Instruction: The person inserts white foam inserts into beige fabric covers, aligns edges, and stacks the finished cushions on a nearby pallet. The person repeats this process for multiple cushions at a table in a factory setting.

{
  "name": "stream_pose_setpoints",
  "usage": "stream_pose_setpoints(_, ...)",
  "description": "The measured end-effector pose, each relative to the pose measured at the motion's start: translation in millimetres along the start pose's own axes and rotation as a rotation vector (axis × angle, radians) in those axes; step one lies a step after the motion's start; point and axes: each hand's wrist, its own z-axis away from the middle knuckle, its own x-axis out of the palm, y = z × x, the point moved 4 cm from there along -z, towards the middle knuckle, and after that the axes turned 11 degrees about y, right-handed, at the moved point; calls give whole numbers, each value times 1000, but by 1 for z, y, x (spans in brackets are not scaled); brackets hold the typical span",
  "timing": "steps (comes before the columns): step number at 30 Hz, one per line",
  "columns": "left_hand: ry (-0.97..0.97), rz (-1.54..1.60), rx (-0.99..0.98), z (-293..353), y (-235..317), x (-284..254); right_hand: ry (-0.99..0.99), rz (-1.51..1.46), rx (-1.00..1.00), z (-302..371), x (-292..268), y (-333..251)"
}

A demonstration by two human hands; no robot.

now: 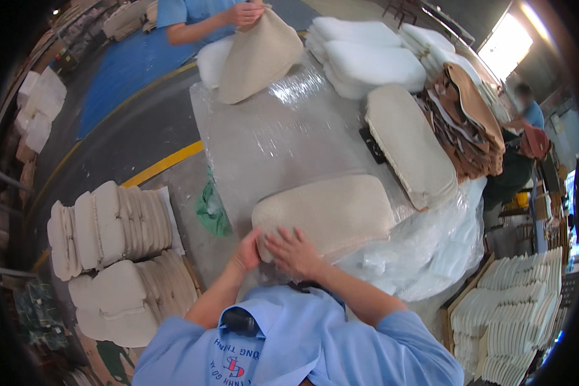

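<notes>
A beige fabric-covered cushion pad (331, 209) lies lengthwise in front of me on the plastic-covered table (257, 145). My right hand (294, 253) rests flat on its near left part, fingers spread. Against the cushion's left end is my left hand (247, 249), its fingers stretched along the edge and not wrapped round it. A stack of similar beige cushion pads (412, 145) stands to the right, with a dark flat object (372, 145) beside it. Across the table, another person's hand (246, 14) holds up a beige cover (260, 58) beside a white pad (213, 62).
White foam pads (373, 61) are piled at the far right, near folded brown material (466, 122). Crumpled clear plastic (424, 251) hangs at the table's right. Beige pads (119, 225) stand in rows at left, near a green bag (212, 209). More white pads (508, 309) fill the lower right.
</notes>
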Motion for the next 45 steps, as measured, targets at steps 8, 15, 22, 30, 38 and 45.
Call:
stream_pose_setpoints(8, 26, -542, 494, 20, 1, 62, 1173, -777, 853, 136, -110, 189)
stream_pose_setpoints(15, 33, -1045, 685, 64, -9, 74, 1277, -855, 1238, 207, -141, 248)
stream_pose_setpoints(22, 172, -920, 737, 67, -51, 30, 1229, -1168, 1037, 225, -117, 217)
stream_pose_setpoints(30, 340, -1120, 844, 63, -63, 39, 1115, -1384, 1050, 246, -95, 227)
stream_pose_setpoints(38, 492, -1146, 900, 62, -69, 40, 1068, -1477, 1059, 238, -94, 229)
stream_pose_setpoints(45, 371, -816, 622, 114, -47, 82, 777, -1201, 1227, 199, -156, 232)
